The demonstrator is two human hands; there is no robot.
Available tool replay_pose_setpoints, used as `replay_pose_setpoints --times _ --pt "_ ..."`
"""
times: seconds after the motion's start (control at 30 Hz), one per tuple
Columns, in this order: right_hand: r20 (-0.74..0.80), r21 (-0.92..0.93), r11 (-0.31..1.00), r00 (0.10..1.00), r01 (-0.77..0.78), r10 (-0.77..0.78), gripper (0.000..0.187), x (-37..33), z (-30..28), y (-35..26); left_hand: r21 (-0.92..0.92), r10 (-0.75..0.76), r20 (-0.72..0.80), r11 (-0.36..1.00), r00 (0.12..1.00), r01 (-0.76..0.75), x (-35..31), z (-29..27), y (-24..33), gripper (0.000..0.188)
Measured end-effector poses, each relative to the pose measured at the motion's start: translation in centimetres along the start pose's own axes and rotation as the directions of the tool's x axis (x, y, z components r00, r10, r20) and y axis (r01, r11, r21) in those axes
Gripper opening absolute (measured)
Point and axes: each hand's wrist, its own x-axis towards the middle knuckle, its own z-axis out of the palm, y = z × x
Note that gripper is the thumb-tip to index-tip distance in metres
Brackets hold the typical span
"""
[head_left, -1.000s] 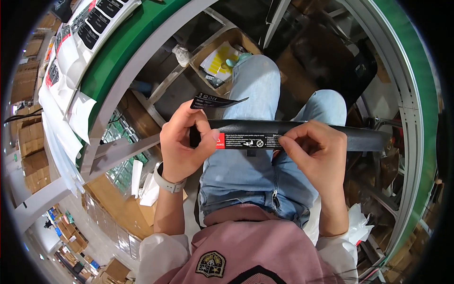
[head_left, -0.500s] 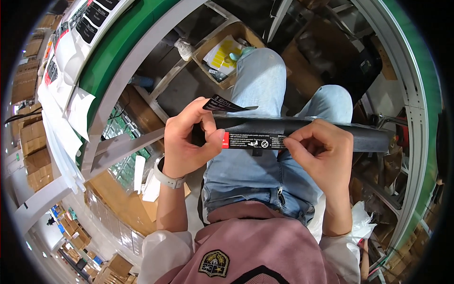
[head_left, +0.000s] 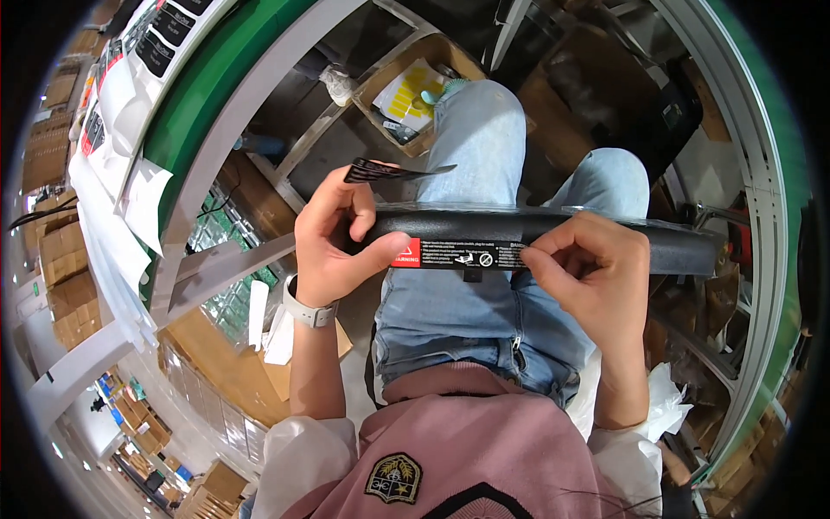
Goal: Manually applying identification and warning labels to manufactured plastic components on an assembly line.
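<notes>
A long black bar point(head_left: 536, 227) lies across my thighs, with a clear film along its upper edge. On its near face is a narrow black warning label point(head_left: 462, 256) with a red left end. My left hand point(head_left: 333, 238) has its thumb on that red end and its index finger curled above the bar. A second black label point(head_left: 380, 170), curled and loose, clings to the upper fingers of this hand. The right end of the warning label is pinched by my right hand point(head_left: 596, 264), thumb and index together. Its other fingers are folded.
To the left is a green-edged table point(head_left: 192, 108) with sheets of black labels point(head_left: 164, 43) and white backing strips point(head_left: 143, 199). An open box point(head_left: 424, 52) holding papers stands past my knees. Grey frame bars point(head_left: 761, 173) curve along the right.
My left hand has shifted slightly left, baring more of the red label end. The loose black label has moved left and up with it. My right hand keeps its pinch.
</notes>
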Motion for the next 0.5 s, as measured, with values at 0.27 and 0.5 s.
replay_pose_setpoints --times 0.27,0.5 --pt "0.015 0.007 1.000 0.999 0.029 -0.029 0.009 0.2 0.1 0.0 -0.035 0.026 -0.049 0.999 0.998 -0.028 -0.1 0.1 -0.6 0.065" --pt "0.019 -0.386 0.909 0.987 0.156 -0.161 0.021 0.2 -0.7 -1.3 -0.029 0.019 -0.082 0.999 0.996 -0.021 0.0 0.4 -0.6 0.065"
